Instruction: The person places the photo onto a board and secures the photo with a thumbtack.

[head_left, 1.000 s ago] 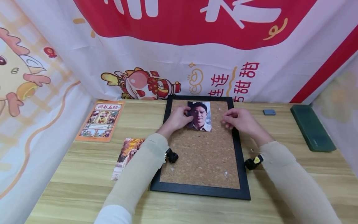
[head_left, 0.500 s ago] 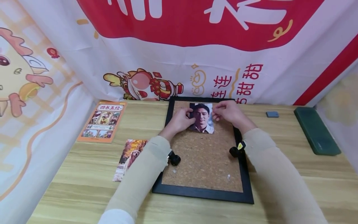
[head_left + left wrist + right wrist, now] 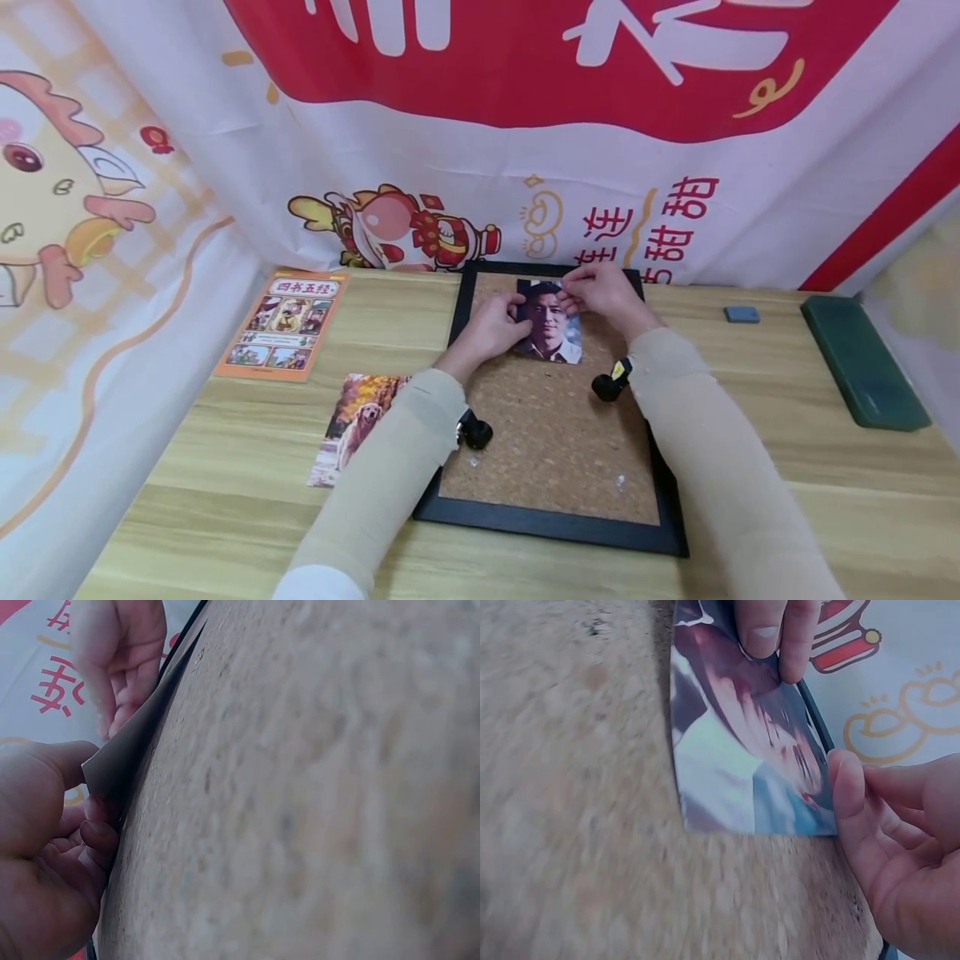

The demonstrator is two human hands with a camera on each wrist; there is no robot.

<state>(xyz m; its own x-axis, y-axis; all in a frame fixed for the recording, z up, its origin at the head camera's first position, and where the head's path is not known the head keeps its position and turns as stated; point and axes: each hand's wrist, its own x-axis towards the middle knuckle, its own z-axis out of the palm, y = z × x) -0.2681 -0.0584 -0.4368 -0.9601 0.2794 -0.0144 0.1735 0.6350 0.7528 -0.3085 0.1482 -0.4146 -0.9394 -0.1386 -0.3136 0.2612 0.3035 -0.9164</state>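
Observation:
A portrait photo (image 3: 551,329) lies at the top of a black-framed cork board (image 3: 551,433). My left hand (image 3: 517,321) pinches the photo's left edge, thumb on top and fingers curled under (image 3: 90,825), lifting that edge (image 3: 142,727) a little off the cork (image 3: 315,795). My right hand (image 3: 576,293) is at the photo's top right corner. In the right wrist view its thumb and forefinger (image 3: 847,787) press together beside the photo's edge (image 3: 742,757). Whatever is between them is hidden. Two clear pushpins (image 3: 619,480) lie low on the cork.
A dog photo (image 3: 356,425) and an orange booklet (image 3: 285,323) lie left of the board on the wooden table (image 3: 225,500). A small grey block (image 3: 741,314) and a dark green case (image 3: 862,358) sit at the right. Printed cloth hangs behind and at both sides.
My right hand has moved left from the cork beside the photo to the photo's top right corner, fingers pinched. The left hand has kept its hold on the left edge.

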